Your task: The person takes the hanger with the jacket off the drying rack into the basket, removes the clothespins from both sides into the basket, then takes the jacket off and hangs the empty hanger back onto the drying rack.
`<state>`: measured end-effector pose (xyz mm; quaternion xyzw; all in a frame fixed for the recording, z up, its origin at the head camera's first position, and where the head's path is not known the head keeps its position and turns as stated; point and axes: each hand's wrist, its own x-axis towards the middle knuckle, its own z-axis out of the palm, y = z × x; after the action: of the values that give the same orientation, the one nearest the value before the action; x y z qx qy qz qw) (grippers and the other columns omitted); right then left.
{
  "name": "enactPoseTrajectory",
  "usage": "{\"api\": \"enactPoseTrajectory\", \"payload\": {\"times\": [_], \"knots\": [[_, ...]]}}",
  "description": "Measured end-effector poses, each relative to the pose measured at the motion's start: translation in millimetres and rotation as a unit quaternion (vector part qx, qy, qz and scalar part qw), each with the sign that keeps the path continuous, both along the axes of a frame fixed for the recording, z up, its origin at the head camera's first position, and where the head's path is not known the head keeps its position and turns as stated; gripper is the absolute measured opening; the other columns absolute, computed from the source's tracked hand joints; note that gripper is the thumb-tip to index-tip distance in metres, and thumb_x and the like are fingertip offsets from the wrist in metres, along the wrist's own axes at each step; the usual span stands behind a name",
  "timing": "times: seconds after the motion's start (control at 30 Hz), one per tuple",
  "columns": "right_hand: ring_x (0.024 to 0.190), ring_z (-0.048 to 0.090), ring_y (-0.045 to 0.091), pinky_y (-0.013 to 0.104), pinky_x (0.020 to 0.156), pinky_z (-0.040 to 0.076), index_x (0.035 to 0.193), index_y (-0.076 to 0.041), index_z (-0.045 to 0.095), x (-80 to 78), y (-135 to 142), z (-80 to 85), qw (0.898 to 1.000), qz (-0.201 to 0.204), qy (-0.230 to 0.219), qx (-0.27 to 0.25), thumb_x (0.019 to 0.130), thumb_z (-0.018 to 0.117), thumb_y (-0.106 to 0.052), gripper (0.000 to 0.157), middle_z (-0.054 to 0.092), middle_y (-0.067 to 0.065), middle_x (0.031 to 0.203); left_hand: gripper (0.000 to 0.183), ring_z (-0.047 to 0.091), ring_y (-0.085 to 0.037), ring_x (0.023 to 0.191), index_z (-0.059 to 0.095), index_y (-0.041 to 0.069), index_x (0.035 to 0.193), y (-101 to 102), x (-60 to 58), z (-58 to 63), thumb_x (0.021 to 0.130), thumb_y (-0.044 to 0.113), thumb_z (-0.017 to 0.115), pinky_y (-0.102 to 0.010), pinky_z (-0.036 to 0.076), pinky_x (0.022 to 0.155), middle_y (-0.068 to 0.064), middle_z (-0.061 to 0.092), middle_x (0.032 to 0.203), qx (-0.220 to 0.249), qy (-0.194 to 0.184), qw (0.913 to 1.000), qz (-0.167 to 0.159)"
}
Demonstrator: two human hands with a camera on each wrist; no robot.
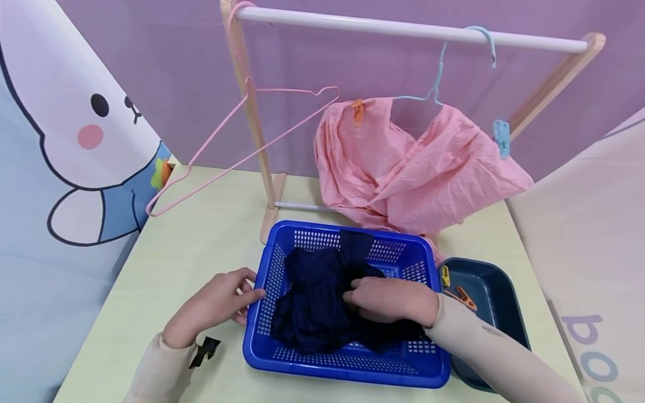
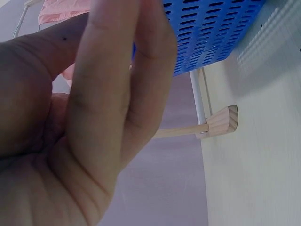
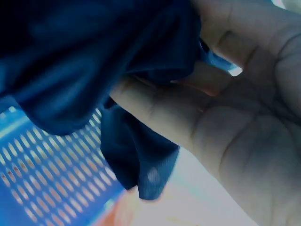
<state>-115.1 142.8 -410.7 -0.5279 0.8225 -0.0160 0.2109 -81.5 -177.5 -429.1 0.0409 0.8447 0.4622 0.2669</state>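
Note:
A blue plastic basket [image 1: 347,376] stands on the table with dark navy cloth [image 1: 317,296] bunched inside it. My left hand [image 1: 216,302] holds the basket's left rim, thumb on top and fingers against the outer side. Over the right part of the basket, my right hand [image 1: 390,299] pinches the navy cloth. Close up in the right wrist view, the cloth [image 3: 117,61] lies against the curled fingers [image 3: 150,106], and a loose end hangs below. The kind of garment cannot be told from its folds.
Behind the basket, a rack with a white bar [image 1: 353,22] carries a pink hanger [image 1: 282,137] and a light-blue hanger [image 1: 437,78] with a pink garment [image 1: 428,173], clipped by orange and blue pegs. A dark tray [image 1: 504,302] with clothespins [image 1: 466,298] stands to the right.

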Motion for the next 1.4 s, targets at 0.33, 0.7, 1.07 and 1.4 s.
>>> {"api": "enactPoseTrajectory", "payload": {"times": [0.33, 0.7, 1.07, 1.4], "knots": [[0.098, 0.051, 0.02, 0.035, 0.088, 0.045, 0.106, -0.009, 0.063, -37.8, 18.8, 25.5, 0.969, -0.098, 0.109, -0.198, 0.081, 0.071, -0.019, 0.028, 0.055, 0.006, 0.105, 0.032, 0.061, -0.019, 0.052, 0.054, 0.001, 0.108, 1.1, -0.8, 0.6, 0.088, 0.025, 0.063, -0.03, 0.053, 0.047, -0.006, 0.058, 0.076, -0.007, -0.001, 1.0, 0.005], [0.107, 0.052, 0.021, 0.034, 0.091, 0.044, 0.133, -0.003, 0.046, -20.7, 4.8, -6.6, 0.995, -0.092, -0.042, 0.02, 0.082, 0.066, -0.042, 0.067, 0.052, 0.012, 0.122, 0.03, 0.062, -0.019, 0.053, 0.054, 0.003, 0.106, 1.6, -2.0, -0.9, 0.088, 0.025, 0.063, -0.031, 0.053, 0.048, -0.007, 0.058, 0.077, -0.014, -0.005, 0.9999, 0.0], [0.096, 0.054, 0.028, 0.037, 0.084, 0.047, 0.131, -0.005, 0.049, -9.6, -13.2, -17.2, 0.988, -0.078, 0.027, 0.128, 0.079, 0.069, -0.038, 0.064, 0.054, 0.013, 0.113, 0.031, 0.062, -0.02, 0.054, 0.054, 0.004, 0.107, 1.0, -0.2, 0.4, 0.088, 0.025, 0.064, -0.031, 0.054, 0.049, -0.007, 0.058, 0.077, -0.017, -0.012, 0.9997, 0.012], [0.109, 0.049, 0.024, 0.038, 0.092, 0.044, 0.132, -0.008, 0.049, -1.8, 10.4, 16.9, 0.993, -0.119, -0.004, 0.005, 0.085, 0.065, -0.038, 0.058, 0.051, 0.01, 0.123, 0.033, 0.061, -0.02, 0.052, 0.053, 0.003, 0.109, 1.4, 2.0, 0.5, 0.088, 0.026, 0.064, -0.03, 0.053, 0.048, -0.006, 0.059, 0.077, -0.015, -0.004, 0.9998, 0.014]]}}
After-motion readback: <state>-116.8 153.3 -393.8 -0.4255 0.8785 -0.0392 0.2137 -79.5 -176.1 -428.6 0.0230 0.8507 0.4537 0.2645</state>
